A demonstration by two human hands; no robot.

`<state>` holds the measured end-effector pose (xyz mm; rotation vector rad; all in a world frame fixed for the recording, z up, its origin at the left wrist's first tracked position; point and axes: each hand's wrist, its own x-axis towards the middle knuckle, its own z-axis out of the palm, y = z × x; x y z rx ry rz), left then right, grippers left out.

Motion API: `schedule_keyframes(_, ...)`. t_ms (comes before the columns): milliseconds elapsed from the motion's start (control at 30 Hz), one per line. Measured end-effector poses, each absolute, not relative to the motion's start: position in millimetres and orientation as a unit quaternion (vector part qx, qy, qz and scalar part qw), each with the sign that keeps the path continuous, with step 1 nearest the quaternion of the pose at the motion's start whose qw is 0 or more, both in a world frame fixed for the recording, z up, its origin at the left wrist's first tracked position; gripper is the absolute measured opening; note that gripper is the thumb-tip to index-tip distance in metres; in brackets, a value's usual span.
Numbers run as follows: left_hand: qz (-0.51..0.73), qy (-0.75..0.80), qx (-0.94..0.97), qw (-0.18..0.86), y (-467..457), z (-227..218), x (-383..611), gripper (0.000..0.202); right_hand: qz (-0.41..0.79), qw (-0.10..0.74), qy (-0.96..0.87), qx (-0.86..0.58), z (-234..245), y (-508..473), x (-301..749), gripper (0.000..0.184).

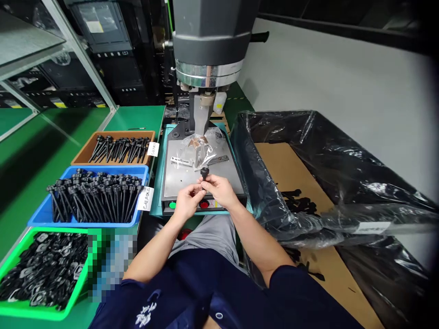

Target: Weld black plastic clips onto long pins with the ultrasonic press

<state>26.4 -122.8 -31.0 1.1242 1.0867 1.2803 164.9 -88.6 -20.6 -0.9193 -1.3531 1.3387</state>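
Observation:
A small black bolt-like part (205, 172) stands up between my hands, its knobbed head on top. My right hand (219, 189) pinches it just below the head. The fingers of my left hand (188, 201) are closed against it from the other side, and together they hide its lower end. Both hands are above the front edge of a press machine's metal base plate (178, 180). Just beyond the part is a fixture (197, 151) wrapped in clear plastic, with the press's metal horn (203, 116) over it.
To the left are a brown tray (79, 153) and a blue tray (99, 224) of black bolt-like parts, and a green tray (96, 256) of small black pieces. A green button (172, 205) and a red button (204, 204) face me. Right stands a plastic-lined box (281, 160) holding black parts.

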Motion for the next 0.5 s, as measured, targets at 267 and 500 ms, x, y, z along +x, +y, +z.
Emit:
schedule_keyframes(267,0.522,0.482,0.515,0.480,-155,-12,-13,0.013,0.617,0.460,-0.553,-0.318,-26,-94,127,0.040)
schedule_keyframes(500,0.564,0.617,0.456,0.305,-187,42,-110,0.012,0.619,0.446,-0.579,-0.287,-41,-90,124,0.057)
